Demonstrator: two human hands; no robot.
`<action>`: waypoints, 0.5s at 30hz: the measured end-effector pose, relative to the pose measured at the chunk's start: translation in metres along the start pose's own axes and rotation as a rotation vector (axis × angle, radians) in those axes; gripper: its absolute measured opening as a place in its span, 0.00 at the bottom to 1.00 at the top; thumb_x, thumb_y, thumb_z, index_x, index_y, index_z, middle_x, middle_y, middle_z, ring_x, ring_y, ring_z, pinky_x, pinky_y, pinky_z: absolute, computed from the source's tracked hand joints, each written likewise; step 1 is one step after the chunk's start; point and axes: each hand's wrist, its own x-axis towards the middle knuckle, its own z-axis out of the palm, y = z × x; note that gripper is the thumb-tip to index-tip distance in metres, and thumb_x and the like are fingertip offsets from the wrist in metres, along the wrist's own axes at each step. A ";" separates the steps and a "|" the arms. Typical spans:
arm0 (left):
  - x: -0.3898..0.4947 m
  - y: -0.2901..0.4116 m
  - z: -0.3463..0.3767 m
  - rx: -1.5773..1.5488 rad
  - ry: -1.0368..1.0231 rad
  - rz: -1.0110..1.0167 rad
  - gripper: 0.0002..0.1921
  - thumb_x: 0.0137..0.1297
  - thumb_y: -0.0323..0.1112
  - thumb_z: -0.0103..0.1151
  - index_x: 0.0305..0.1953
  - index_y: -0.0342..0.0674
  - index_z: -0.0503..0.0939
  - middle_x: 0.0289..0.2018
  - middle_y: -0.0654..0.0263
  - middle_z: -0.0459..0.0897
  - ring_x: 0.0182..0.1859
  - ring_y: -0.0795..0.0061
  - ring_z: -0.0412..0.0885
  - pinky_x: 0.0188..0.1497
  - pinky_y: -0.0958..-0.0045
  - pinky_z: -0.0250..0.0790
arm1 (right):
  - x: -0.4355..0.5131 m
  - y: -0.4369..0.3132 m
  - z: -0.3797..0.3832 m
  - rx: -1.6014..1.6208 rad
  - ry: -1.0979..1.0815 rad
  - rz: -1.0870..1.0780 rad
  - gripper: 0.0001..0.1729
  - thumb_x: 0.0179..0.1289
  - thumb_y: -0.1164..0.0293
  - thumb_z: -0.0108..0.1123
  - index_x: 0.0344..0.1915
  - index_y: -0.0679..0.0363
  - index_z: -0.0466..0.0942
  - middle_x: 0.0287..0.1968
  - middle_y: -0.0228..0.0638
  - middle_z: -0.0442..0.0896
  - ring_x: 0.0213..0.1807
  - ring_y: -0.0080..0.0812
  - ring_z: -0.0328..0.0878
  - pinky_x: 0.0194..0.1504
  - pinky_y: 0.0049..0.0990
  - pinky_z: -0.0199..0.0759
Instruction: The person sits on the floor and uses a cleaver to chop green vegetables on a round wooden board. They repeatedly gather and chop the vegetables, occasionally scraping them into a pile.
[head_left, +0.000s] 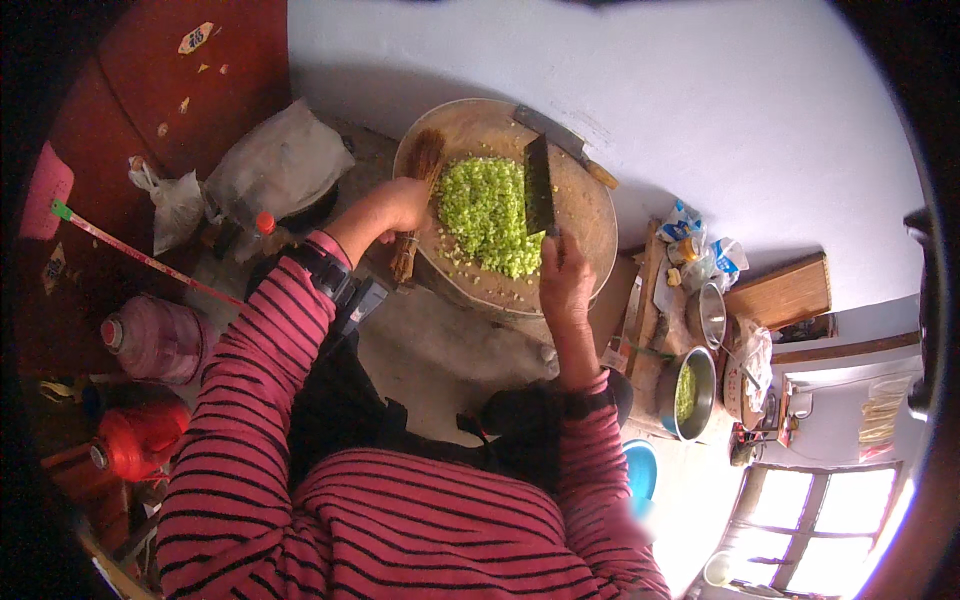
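A broad pile of finely chopped green vegetable covers the middle of a round wooden chopping board. My left hand grips a bundled straw hand brush at the board's left edge, its bristle end pointing away from me. My right hand is closed around the handle of a dark cleaver. The cleaver's blade stands along the right side of the pile, and the fingers hide most of its handle. Against the board's far right rim lies another cleaver with a wooden handle.
A pale wall rises behind the board. To the right are a metal pot with chopped greens inside, a metal bowl and a blue basin. Plastic-covered goods and a red thread spool are on the left.
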 end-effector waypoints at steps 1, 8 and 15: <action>0.000 0.000 0.000 0.009 0.003 -0.010 0.13 0.61 0.32 0.59 0.34 0.21 0.79 0.24 0.48 0.82 0.20 0.59 0.82 0.17 0.60 0.74 | 0.000 0.000 0.003 -0.068 -0.067 0.031 0.20 0.67 0.58 0.55 0.53 0.59 0.75 0.36 0.49 0.84 0.36 0.56 0.82 0.39 0.50 0.75; 0.002 -0.001 0.000 -0.029 -0.036 -0.005 0.12 0.61 0.29 0.57 0.36 0.22 0.79 0.24 0.48 0.82 0.19 0.59 0.82 0.17 0.60 0.74 | 0.005 -0.003 -0.003 -0.075 -0.077 0.002 0.20 0.68 0.59 0.55 0.53 0.58 0.75 0.35 0.47 0.85 0.36 0.53 0.82 0.39 0.46 0.75; 0.003 -0.003 0.002 0.007 0.014 -0.006 0.11 0.60 0.28 0.57 0.35 0.21 0.78 0.24 0.48 0.82 0.19 0.58 0.82 0.16 0.59 0.74 | -0.001 -0.019 0.005 -0.199 -0.212 0.109 0.20 0.67 0.60 0.55 0.54 0.58 0.75 0.36 0.49 0.84 0.38 0.56 0.82 0.41 0.48 0.75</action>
